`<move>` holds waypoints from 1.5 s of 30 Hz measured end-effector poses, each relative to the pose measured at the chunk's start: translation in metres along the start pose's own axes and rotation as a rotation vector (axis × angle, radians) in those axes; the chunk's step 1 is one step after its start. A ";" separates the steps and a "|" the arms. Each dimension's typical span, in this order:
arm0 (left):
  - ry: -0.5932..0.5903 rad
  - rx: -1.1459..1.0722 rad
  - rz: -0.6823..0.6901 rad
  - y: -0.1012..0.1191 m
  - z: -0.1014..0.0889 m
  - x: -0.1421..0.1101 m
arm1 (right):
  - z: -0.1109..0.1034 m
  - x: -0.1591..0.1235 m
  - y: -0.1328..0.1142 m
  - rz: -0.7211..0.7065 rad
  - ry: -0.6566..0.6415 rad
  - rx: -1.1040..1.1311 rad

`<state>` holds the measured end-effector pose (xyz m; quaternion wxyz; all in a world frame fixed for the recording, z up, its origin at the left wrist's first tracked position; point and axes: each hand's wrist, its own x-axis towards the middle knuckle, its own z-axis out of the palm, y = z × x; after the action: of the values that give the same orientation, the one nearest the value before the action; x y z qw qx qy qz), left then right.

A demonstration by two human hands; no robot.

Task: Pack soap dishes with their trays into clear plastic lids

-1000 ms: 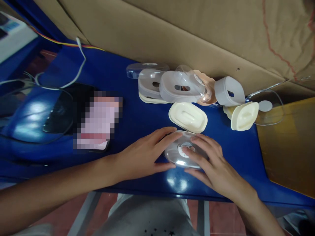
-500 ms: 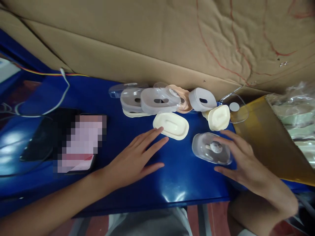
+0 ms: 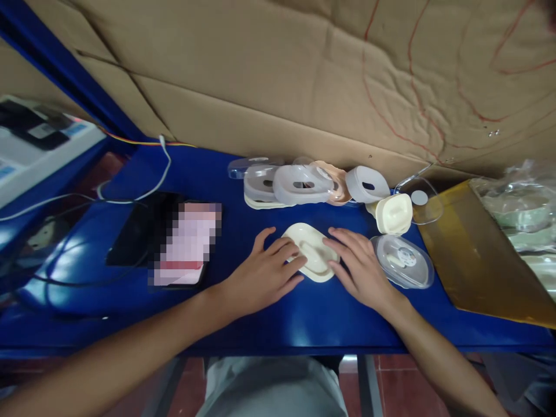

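On the blue table a shallow cream oval tray (image 3: 313,272) with a raised middle lies between my two hands. My left hand (image 3: 267,271) reaches over its left side, fingers apart, the fingertips on or just above the tray. At the right edge is my right hand (image 3: 362,269), its fingers stretched and slightly spread, touching or nearly touching the rim. Neither hand is visibly closed round the tray. Just right of my right hand sits a clear lidded box (image 3: 406,263) with a round sticker on top.
Along the cardboard wall (image 3: 260,87) stand white boxes with oval slots (image 3: 304,191), a peach piece (image 3: 336,174) and small cream pieces (image 3: 394,214). A phone (image 3: 186,243) and cables lie left. At right is a carton (image 3: 478,260) beside plastic-wrapped parts (image 3: 516,208).
My right hand has left the clear box and moved left to the cream tray. My left hand now reaches over the tray, which sits nearer me and turned. The camera view has shifted.
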<state>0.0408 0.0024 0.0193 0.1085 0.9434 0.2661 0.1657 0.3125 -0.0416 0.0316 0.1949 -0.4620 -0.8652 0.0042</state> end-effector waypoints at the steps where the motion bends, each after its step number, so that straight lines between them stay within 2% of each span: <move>1: 0.001 -0.001 0.004 0.000 0.000 -0.001 | 0.001 0.007 0.003 0.005 0.007 0.005; 6: 0.021 0.023 0.029 -0.008 -0.001 -0.008 | 0.006 0.064 0.008 -0.018 -0.058 -0.058; 10: -0.010 0.046 0.093 -0.006 -0.003 -0.011 | 0.020 0.100 0.010 0.009 -0.035 -0.214; 15: -0.014 -0.033 0.195 0.003 -0.002 -0.014 | 0.035 0.114 0.014 0.149 0.010 -0.350; 19: 0.036 -0.064 0.150 0.001 -0.006 -0.012 | 0.031 0.119 0.021 0.262 0.057 -0.377; 23: 0.041 0.005 -0.014 -0.005 -0.015 -0.009 | 0.007 0.107 0.023 0.232 0.134 -0.257; 27: -0.042 -0.026 -0.208 -0.004 -0.019 -0.009 | -0.018 0.065 0.014 0.115 0.277 -0.052; 31: -0.090 -0.066 -0.325 0.000 -0.019 -0.008 | -0.015 0.015 0.010 0.045 0.256 0.156; 33: -0.117 -0.114 -0.327 -0.002 -0.022 -0.008 | -0.009 0.000 0.010 0.028 0.228 0.198; 36: -0.177 -0.224 -0.243 -0.009 -0.026 -0.010 | -0.003 -0.004 0.009 0.001 0.185 0.234; 38: -0.177 -0.207 -0.231 -0.013 -0.025 -0.011 | -0.003 -0.001 0.006 -0.026 0.177 0.251; 42: -0.077 -0.115 -0.342 -0.015 -0.012 -0.011 | -0.003 0.004 0.000 -0.097 0.180 0.273; 45: -0.008 -0.127 -0.353 -0.013 -0.002 -0.010 | 0.000 0.005 -0.002 -0.147 0.129 0.282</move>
<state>0.0259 0.0083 0.0151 0.1961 0.8741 0.4159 0.1566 0.3081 -0.0389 0.0333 0.3125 -0.3647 -0.8733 0.0815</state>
